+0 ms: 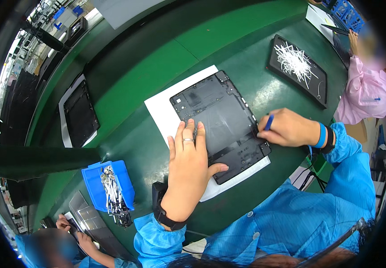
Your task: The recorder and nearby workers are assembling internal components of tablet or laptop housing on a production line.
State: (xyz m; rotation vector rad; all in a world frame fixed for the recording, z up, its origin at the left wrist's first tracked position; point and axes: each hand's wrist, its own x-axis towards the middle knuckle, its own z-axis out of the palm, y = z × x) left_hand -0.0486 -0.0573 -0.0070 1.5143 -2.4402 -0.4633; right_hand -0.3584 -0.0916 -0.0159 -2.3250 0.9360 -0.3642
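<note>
A black laptop casing panel (224, 120) lies on a white sheet (160, 109) on the green table, its inner side up. Fingers spread, my left hand (188, 154) rests flat on the panel's near left part; a ring circles one finger. At the panel's right edge, my right hand (289, 128) is closed around a blue pen-like tool (269, 122). The tool's tip is hidden by my fingers, so I cannot tell what it touches.
A black tray (300, 85) of thin white strips stands far right. On the left are a blue bin (95, 185) of small cable parts and another black panel (81, 114). Two other people work nearby: one in a pink sleeve (358, 89), one at lower left with hands (85, 241) showing.
</note>
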